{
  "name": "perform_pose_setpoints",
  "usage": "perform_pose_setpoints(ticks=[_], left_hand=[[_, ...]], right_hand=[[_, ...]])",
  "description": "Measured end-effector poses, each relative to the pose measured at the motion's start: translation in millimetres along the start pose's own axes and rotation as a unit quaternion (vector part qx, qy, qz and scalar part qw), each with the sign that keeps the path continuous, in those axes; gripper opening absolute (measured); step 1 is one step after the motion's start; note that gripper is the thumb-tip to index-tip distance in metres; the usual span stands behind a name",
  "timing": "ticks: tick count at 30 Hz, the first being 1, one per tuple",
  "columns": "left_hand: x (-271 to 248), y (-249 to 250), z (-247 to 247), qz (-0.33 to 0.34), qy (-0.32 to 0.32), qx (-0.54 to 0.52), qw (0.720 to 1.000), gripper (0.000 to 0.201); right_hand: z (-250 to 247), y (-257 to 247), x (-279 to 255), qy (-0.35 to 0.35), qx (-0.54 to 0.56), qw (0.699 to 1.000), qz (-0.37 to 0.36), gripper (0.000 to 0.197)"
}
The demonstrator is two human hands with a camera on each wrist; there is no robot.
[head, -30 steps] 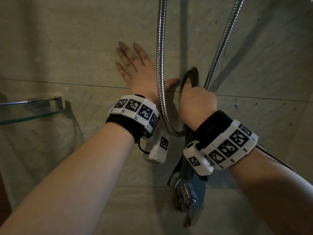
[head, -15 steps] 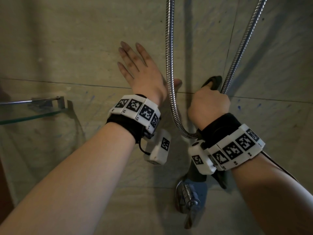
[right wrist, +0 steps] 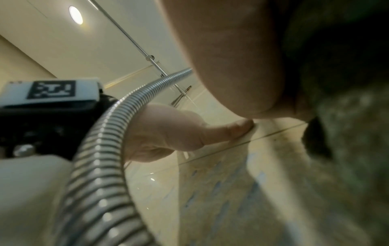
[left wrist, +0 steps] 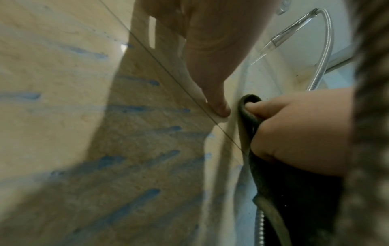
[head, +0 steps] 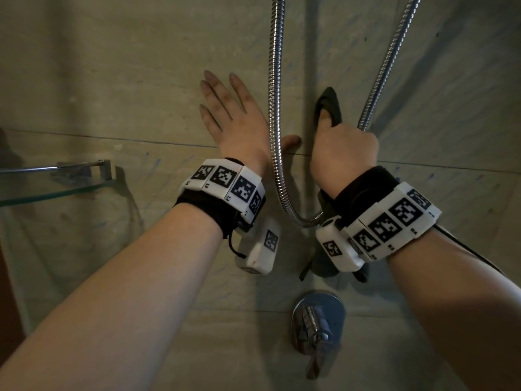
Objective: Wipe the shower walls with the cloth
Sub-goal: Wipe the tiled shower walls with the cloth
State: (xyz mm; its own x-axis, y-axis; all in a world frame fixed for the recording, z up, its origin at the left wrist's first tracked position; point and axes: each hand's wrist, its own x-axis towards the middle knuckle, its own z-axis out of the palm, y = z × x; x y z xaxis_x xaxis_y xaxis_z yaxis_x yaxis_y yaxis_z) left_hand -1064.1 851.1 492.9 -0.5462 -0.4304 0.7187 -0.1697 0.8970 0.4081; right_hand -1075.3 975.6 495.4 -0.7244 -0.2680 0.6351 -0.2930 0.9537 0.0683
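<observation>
Left hand: fingers straight, flat on wall.
Right hand: fist grips cloth.
Left wrist view only: blue streaks.

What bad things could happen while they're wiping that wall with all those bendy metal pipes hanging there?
1. The right hand grips the dark cloth between the two runs of the metal hose; a wide swipe might snag the hose.
2. The cloth's loose end hangs close above the tap handle and might catch on it.
3. The left hand presses flat on the glossy wall; it could slip.
</observation>
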Motion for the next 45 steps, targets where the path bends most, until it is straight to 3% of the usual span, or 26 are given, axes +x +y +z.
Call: perform_pose_setpoints(ticks=[8, 13, 19, 25, 32, 39, 45], left_hand=[[-1.4, -3.0, 0.1, 0.008, -0.004, 0.003, 1.0, 0.136], [1.1, -2.5, 3.3, 0.002, 0.01, 0.012, 1.0, 0.134], [-0.5, -2.8, 1.6, 0.01, 0.002, 0.012, 1.0, 0.134], [-2.6, -2.8, 1.1, 0.015, 0.003, 0.011, 1.0, 0.135], [-3.1, -3.3, 0.3, 0.016, -0.001, 0.004, 1.0, 0.136], [-0.8, -2.8, 1.5, 0.009, -0.005, 0.008, 1.0, 0.137], [1.3, -4.2, 4.5, 0.01, 0.008, 0.011, 1.0, 0.135]], right_hand=[[-3.3, 18.5, 6.1, -0.011, 0.007, 0.998, 0.062, 0.074], [1.7, 27.5, 3.9, -0.009, 0.015, 0.996, 0.092, 0.072], [9.5, 18.3, -9.9, -0.043, 0.003, 0.996, 0.084, 0.069], [15.3, 3.6, -28.7, -0.094, -0.027, 0.993, 0.06, 0.048], [4.5, 0.4, -27.8, -0.084, 0.032, 0.994, 0.068, 0.034], [-3.6, 16.6, 3.2, -0.007, 0.07, 0.993, 0.09, 0.069], [-4.7, 22.7, 10.7, 0.008, 0.074, 0.992, 0.101, 0.079]])
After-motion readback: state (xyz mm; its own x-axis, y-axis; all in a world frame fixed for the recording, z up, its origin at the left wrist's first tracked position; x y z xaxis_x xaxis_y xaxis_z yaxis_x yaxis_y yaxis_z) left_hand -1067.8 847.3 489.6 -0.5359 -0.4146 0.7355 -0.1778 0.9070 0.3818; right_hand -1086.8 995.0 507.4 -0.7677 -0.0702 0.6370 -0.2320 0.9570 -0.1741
